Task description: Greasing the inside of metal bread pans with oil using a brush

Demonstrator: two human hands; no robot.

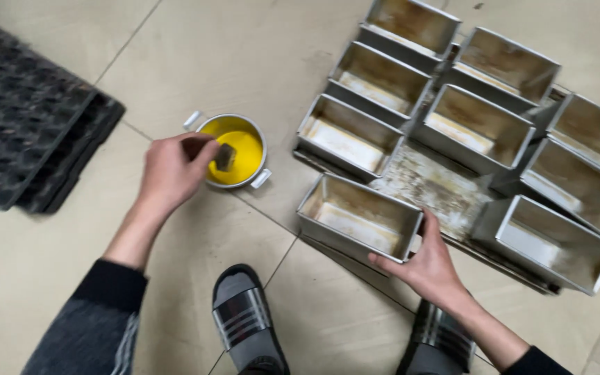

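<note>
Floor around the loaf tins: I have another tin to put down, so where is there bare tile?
Bare tile lies between the yellow pot and the black trays, and below the pot beside the left hand. The baking sheet is crowded with loaf tins; the right hand grips the nearest tin.

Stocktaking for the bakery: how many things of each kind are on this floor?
Rectangular metal loaf tins: 8
Small round metal pot of yellow liquid: 1
Small brush: 1
Flat metal tray: 1
Stacked black plastic trays: count unclear
Total: 11, stack aside
</note>
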